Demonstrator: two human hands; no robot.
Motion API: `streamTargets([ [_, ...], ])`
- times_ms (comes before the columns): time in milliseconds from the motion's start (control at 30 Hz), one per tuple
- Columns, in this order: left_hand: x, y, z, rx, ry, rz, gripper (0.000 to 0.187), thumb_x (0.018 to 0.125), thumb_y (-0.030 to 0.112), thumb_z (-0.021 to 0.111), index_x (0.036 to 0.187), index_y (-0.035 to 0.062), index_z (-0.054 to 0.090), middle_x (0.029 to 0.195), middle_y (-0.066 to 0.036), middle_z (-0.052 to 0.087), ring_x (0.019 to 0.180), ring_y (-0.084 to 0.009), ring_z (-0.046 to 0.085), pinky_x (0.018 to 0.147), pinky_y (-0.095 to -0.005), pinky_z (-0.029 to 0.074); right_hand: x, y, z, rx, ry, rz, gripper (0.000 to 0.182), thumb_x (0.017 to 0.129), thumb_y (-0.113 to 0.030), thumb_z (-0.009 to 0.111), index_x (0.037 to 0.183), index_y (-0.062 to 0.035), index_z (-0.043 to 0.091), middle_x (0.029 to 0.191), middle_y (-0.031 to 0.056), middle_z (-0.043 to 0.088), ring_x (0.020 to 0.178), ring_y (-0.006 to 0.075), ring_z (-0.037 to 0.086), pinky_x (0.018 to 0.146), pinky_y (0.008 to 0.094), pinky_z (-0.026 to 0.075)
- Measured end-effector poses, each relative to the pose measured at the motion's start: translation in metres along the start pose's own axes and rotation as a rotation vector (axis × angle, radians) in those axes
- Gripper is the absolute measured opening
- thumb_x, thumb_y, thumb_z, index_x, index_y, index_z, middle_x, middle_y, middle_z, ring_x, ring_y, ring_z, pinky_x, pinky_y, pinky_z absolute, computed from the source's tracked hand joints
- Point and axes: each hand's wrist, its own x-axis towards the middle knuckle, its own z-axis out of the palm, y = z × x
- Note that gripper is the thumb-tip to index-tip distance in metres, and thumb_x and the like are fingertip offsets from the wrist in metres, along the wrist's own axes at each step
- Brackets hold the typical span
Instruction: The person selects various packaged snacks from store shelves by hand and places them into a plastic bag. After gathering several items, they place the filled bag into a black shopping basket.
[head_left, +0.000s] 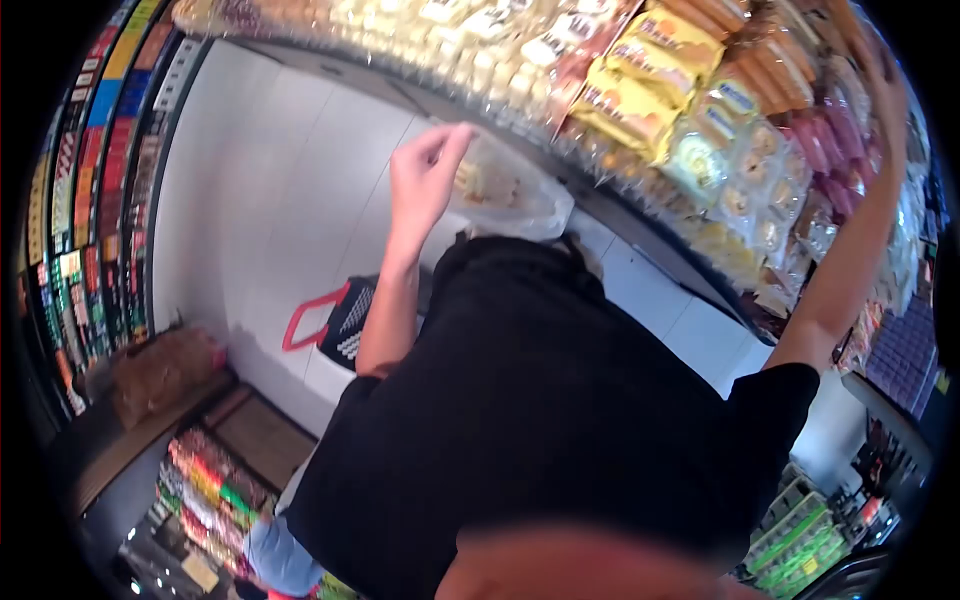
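Yellow packets (655,80) lay right of the left grip (425,175), which pinched a clear bag (515,195); the outstretched right arm's grip (882,85) was unreadable.

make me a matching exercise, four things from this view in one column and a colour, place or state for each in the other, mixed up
Column A
1. plastic bag
2. patterned carrier
3. right hand
4. shirt

Column B
a. plain black
b. over the packaged goods
c. has a red handle
d. held by the left hand

Pairs: 1-d, 2-c, 3-b, 4-a
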Motion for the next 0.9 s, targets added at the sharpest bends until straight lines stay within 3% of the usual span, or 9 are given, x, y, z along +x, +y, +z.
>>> streamTargets([
  [133,0.007,0.008,-0.004,-0.083,-0.054,-0.024,0.023,0.099,0.018,0.066,0.102,-0.0028,0.076,0.087,-0.002,0.073,0.081,-0.0044,0.063,0.072,-0.0214,0.050,-0.125,-0.095,0.038,0.405,-0.129,0.029,0.052,0.096,-0.034,0.066,0.137,-0.0029,0.059,0.126,0.0105,0.067,0.115,0.0181,0.062,0.096,0.0324,0.050],
  [233,0.009,0.007,-0.006,-0.137,-0.084,0.004,0.023,0.099,0.018,0.066,0.103,-0.0025,0.076,0.088,-0.002,0.074,0.082,-0.0042,0.063,0.073,-0.0212,0.050,-0.229,-0.177,0.115,0.803,-0.667,-0.048,0.044,0.094,-0.023,0.070,0.132,-0.0026,0.060,0.121,0.0090,0.069,0.109,0.0154,0.065,0.094,0.0320,0.052],
  [300,0.009,0.007,-0.007,-0.142,-0.086,0.045,0.023,0.100,0.017,0.065,0.103,-0.0027,0.075,0.089,-0.003,0.074,0.082,-0.0049,0.063,0.073,-0.0216,0.050,-0.276,-0.212,0.171,0.918,-0.911,0.112,0.042,0.094,-0.022,0.071,0.130,-0.0013,0.061,0.120,0.0067,0.069,0.113,0.0169,0.063,0.100,0.0330,0.048],
  [567,-0.009,0.021,-0.001,-0.020,-0.068,0.066,0.020,0.099,0.014,0.067,0.104,-0.0030,0.075,0.089,-0.004,0.072,0.079,-0.0059,0.061,0.071,-0.0221,0.049,-0.329,-0.223,0.281,0.914,-0.937,0.408,0.055,0.098,-0.037,0.064,0.133,0.0045,0.056,0.109,0.0149,0.069,0.097,0.0172,0.065,0.086,0.0322,0.052],
  [633,-0.014,0.016,0.006,0.063,-0.065,0.086,0.020,0.098,0.013,0.067,0.105,-0.0034,0.075,0.089,-0.004,0.072,0.078,-0.0058,0.061,0.070,-0.0221,0.049,-0.339,-0.218,0.313,0.972,-1.079,0.428,0.059,0.101,-0.039,0.058,0.143,0.0007,0.047,0.120,0.0126,0.066,0.110,0.0200,0.063,0.087,0.0358,0.054],
  [767,-0.019,0.003,0.010,0.099,-0.056,0.155,0.018,0.097,0.012,0.067,0.104,-0.0035,0.075,0.089,-0.005,0.072,0.078,-0.0058,0.060,0.069,-0.0221,0.048,-0.360,-0.201,0.346,1.564,-1.289,0.449,0.105,0.083,-0.067,0.063,0.158,-0.0024,0.028,0.154,0.0106,0.042,0.136,0.0185,0.045,0.097,0.0356,0.050],
  [800,-0.020,0.001,0.011,0.097,-0.046,0.183,0.018,0.097,0.011,0.067,0.103,-0.0036,0.075,0.087,-0.004,0.071,0.077,-0.0056,0.059,0.068,-0.0223,0.048,-0.361,-0.207,0.343,1.742,-1.266,0.442,0.107,0.084,-0.070,0.062,0.159,-0.0029,0.024,0.157,0.0110,0.039,0.138,0.0178,0.042,0.097,0.0344,0.049],
  [833,-0.022,-0.001,0.013,0.095,-0.051,0.201,0.018,0.098,0.011,0.067,0.103,-0.0036,0.075,0.086,-0.003,0.070,0.076,-0.0053,0.058,0.067,-0.0220,0.047,-0.356,-0.209,0.340,1.876,-1.291,0.370,0.088,0.093,-0.056,0.061,0.156,-0.0038,0.029,0.148,0.0089,0.047,0.128,0.0164,0.050,0.093,0.0328,0.050],
  [900,-0.028,-0.001,0.014,0.093,-0.054,0.233,0.018,0.098,0.011,0.067,0.103,-0.0037,0.074,0.085,-0.002,0.069,0.074,-0.0046,0.057,0.066,-0.0213,0.046,-0.363,-0.221,0.395,1.266,-1.383,0.701,0.071,0.091,-0.058,0.058,0.138,-0.0049,0.053,0.131,0.0117,0.061,0.109,0.0261,0.066,0.086,0.0405,0.057],
])
